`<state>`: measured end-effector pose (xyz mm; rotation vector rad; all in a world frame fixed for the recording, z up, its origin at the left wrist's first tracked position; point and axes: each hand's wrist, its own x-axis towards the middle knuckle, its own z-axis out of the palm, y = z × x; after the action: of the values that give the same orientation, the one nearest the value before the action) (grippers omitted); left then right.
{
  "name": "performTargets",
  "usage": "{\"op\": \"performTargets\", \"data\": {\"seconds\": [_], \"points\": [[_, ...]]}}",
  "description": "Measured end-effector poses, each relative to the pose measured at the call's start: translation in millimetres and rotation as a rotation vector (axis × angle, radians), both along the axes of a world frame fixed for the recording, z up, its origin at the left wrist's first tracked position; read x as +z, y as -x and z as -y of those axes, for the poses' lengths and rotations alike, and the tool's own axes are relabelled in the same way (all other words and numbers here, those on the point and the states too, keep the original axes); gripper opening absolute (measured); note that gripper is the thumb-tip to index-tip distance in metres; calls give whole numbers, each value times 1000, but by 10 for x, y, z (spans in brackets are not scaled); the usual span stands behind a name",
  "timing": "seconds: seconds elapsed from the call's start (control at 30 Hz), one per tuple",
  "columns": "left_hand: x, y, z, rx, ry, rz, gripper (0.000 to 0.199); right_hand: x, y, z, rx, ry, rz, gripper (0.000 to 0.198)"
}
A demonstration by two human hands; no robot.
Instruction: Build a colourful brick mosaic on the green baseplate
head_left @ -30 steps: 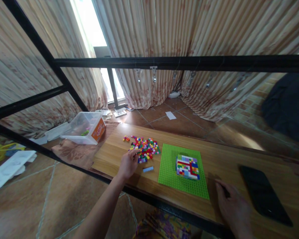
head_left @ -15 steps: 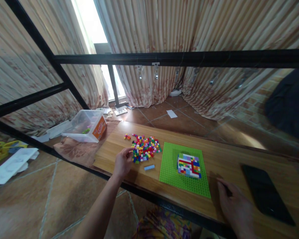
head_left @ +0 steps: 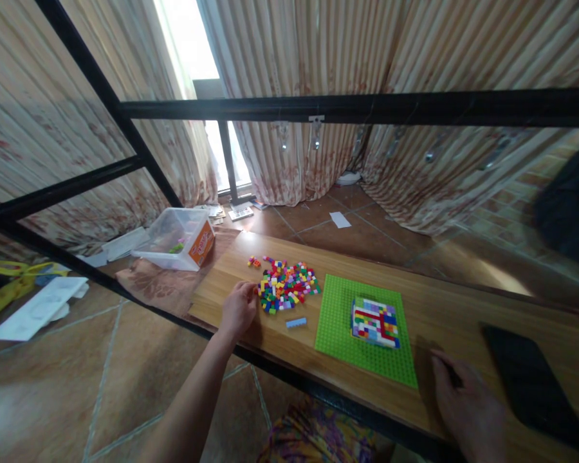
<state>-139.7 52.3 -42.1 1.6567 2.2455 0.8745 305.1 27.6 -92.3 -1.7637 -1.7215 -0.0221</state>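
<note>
Brick block [head_left: 374,323] sits built on the board [head_left: 333,325]; left of it, loose pieces [head_left: 289,286] lie unplaced; whether left hand [head_left: 240,308] or right hand [head_left: 467,395] pinches anything, one cannot tell.

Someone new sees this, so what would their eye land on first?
Probably the bright green baseplate on the table, bearing a multicolored brick block. Next, the heap of loose bricks left of it, by the left hand. Then perhaps the dark slab at right, beside the right hand.

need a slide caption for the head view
Left hand beside a pile of colourful bricks, right hand beside a green baseplate.
</note>
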Motion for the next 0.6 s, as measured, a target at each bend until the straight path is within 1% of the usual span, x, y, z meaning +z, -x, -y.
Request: {"op": "performTargets", "data": {"seconds": [0.1, 0.2, 0.4, 0.6], "points": [[36, -42, -6, 4, 29, -26, 22, -18, -16, 1, -8, 20, 1, 52], [43, -71, 10, 7, 27, -23, 20, -32, -26, 2, -31, 39, -8, 52], [8, -108, 70, -68, -6, 4, 20, -41, -36, -7, -33, 59, 2, 50], [7, -89, 111, -117, -3, 32, 23, -80, -62, -26, -7, 32, 4, 51]]}}
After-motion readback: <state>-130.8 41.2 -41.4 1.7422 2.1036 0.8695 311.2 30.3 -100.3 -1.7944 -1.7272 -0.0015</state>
